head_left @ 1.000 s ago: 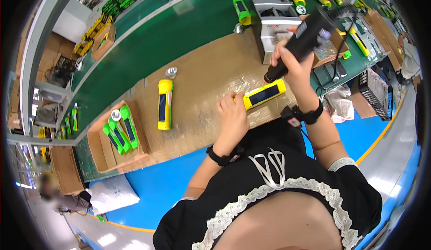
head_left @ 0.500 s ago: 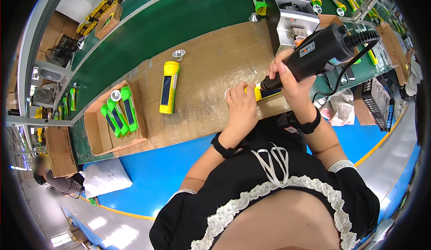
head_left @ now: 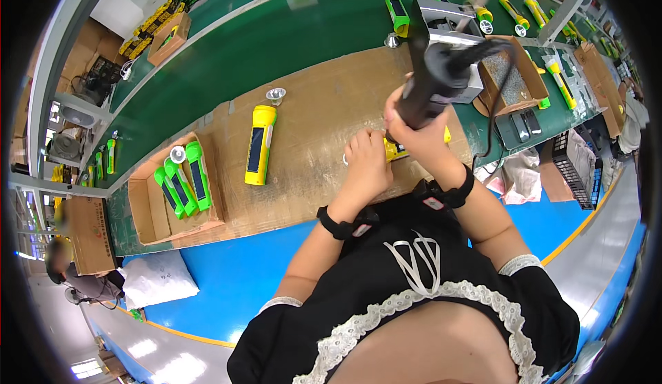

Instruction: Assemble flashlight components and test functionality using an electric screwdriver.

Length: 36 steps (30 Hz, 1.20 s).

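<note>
A second yellow plastic torch (head_left: 260, 145) lies on the brown cardboard-covered desk (head_left: 314, 118), near what looks like a small silver reflector (head_left: 275, 95); green torches (head_left: 183, 179) fill an open cardboard box (head_left: 141, 211).

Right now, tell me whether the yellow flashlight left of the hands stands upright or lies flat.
Lying flat. The yellow flashlight rests lengthwise on the brown bench top, dark panel up, apart from both hands.

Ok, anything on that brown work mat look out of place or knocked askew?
Nothing stands out. A yellow flashlight lies flat with a loose silver reflector beside its head. The left hand steadies another yellow body while the right hand holds the black power screwdriver over it.
</note>
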### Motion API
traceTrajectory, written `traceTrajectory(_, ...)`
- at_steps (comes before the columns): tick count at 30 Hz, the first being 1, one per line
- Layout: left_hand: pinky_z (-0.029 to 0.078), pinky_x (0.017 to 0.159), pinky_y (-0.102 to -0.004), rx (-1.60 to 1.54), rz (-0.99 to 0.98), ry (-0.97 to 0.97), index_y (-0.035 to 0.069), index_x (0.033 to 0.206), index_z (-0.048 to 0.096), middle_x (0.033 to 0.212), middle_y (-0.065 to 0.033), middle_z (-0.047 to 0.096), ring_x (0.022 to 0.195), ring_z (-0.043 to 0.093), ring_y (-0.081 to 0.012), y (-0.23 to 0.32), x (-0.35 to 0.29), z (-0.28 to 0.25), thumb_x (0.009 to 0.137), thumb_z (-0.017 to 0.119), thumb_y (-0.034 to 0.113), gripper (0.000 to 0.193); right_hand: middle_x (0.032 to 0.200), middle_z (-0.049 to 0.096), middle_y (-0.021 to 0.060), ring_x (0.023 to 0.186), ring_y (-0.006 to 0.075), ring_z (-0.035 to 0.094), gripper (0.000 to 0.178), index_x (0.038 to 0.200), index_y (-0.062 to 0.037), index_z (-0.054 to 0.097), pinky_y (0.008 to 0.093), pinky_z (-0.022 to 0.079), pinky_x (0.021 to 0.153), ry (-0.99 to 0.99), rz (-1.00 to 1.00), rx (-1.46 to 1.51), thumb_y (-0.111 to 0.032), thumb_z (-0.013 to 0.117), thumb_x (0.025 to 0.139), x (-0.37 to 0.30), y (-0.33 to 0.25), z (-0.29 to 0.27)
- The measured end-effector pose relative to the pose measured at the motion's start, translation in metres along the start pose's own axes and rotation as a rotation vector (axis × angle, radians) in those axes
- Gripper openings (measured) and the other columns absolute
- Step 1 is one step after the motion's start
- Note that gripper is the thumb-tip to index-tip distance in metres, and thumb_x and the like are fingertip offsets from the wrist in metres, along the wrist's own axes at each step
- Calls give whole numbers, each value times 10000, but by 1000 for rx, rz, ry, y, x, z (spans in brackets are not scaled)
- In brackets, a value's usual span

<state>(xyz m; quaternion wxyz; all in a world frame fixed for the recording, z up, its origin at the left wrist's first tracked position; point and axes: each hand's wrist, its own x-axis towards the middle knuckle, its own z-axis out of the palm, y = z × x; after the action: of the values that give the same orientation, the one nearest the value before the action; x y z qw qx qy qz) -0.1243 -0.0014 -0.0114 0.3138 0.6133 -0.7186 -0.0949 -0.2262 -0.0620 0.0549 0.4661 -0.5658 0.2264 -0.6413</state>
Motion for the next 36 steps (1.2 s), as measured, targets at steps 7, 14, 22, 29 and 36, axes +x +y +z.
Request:
traceTrajectory(7, 330, 876, -466, -66, -24, -155, 10, 1191, 409, 1080, -207, 448, 1048, 423, -390, -6, 7, -4, 642, 685, 44, 615, 809, 571, 47, 711, 96, 582, 607, 1195, -32, 309, 244, 495, 639, -74, 132, 30, 83, 639, 699, 15, 8, -6)
traceTrajectory(14, 325, 895, -456, -41, -26, -114, -30, 1096, 468, 1076, -225, 450, 1031, 440, -380, -3, 5, -6, 612, 675, 23, 530, 814, 571, 38, 727, 101, 584, 610, 1198, -23, 307, 252, 490, 668, -123, 105, -10, 73, 649, 703, 13, 10, -5)
traceTrajectory(22, 326, 902, -456, 4, 7, -67, -29, 1058, 473, 1063, -220, 450, 1014, 443, -386, -1, 1, 0, 591, 639, 0, 497, 820, 569, 41, 746, 103, 587, 610, 1193, -22, 301, 255, 486, 691, -241, 57, -17, 82, 648, 703, 9, 8, -10)
traceTrajectory(29, 329, 891, -456, -17, 10, -76, -45, 1046, 460, 1059, -231, 443, 988, 440, -394, -2, 2, -1, 574, 607, -27, 494, 856, 577, 46, 769, 101, 590, 749, 1323, -23, 273, 259, 492, 710, -257, 121, 16, 64, 674, 697, 12, 12, -9)
traceTrajectory(36, 330, 882, -457, -5, 67, -50, -46, 1061, 441, 1052, -232, 437, 985, 433, -394, -5, 1, -2, 587, 621, 0, 509, 857, 578, 36, 785, 95, 587, 775, 1348, -19, 259, 257, 489, 721, -248, 166, 21, 46, 685, 703, 11, 10, -7)
